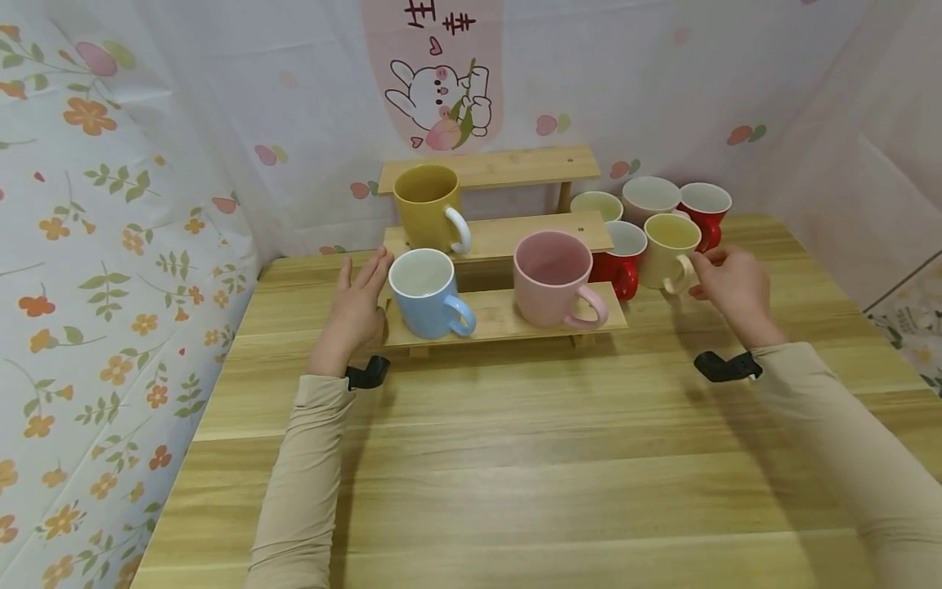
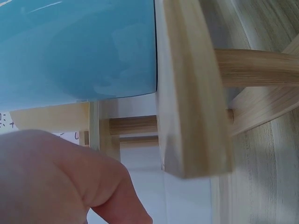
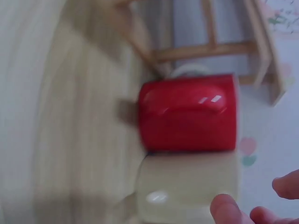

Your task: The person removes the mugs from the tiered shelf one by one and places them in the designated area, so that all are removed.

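Note:
My left hand (image 1: 356,307) rests by the left end of the three-tier wooden rack (image 1: 489,319), fingers extended beside a light blue mug (image 1: 423,298). In the left wrist view the blue mug (image 2: 79,51) stands on a plank, and my bent thumb (image 2: 117,186) is near that plank's end. At the right, my right hand (image 1: 736,286) is at the handle of a cream mug (image 1: 666,254). The right wrist view shows fingertips (image 3: 224,205) spread apart near the cream mug (image 3: 187,182); whether they touch it I cannot tell. Beside it is a red mug (image 3: 187,116).
On the rack stand a pink mug (image 1: 548,286), lower tier, and a mustard mug (image 1: 427,209), middle tier. Right of the rack cluster a front red mug (image 1: 614,266), a rear red mug (image 1: 710,217), a pale pink mug (image 1: 648,196) and a pale yellow mug (image 1: 596,204). A patterned curtain hangs behind.

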`<state>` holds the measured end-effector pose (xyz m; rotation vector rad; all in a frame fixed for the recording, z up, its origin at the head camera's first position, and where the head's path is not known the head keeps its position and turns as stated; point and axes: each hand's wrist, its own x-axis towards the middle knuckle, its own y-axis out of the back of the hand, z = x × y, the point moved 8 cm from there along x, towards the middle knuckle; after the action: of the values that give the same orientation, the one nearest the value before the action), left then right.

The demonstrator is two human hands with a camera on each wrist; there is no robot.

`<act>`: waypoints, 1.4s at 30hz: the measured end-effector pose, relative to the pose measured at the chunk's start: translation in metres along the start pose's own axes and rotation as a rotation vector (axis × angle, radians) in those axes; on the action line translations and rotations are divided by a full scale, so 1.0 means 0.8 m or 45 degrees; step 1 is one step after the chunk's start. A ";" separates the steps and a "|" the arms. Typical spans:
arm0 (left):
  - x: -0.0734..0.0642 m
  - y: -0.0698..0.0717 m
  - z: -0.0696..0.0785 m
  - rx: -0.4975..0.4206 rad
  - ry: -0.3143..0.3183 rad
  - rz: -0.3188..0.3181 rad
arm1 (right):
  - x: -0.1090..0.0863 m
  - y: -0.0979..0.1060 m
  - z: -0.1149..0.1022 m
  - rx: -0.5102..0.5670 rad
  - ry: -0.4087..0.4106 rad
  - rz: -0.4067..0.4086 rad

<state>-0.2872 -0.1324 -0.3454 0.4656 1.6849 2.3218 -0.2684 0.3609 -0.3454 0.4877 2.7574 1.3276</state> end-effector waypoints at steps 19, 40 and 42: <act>0.000 -0.001 0.004 -0.012 -0.006 -0.016 | -0.022 -0.002 -0.124 0.259 0.125 -0.330; 0.002 0.001 0.006 -0.046 -0.009 -0.021 | -0.019 -0.018 -0.232 0.314 0.200 -0.503; 0.000 0.001 0.003 -0.063 0.010 -0.020 | -0.018 -0.024 -0.247 0.308 0.209 -0.538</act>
<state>-0.2862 -0.1305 -0.3442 0.4329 1.6244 2.3513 -0.2942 0.1967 -0.2366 -0.2053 2.9373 0.9809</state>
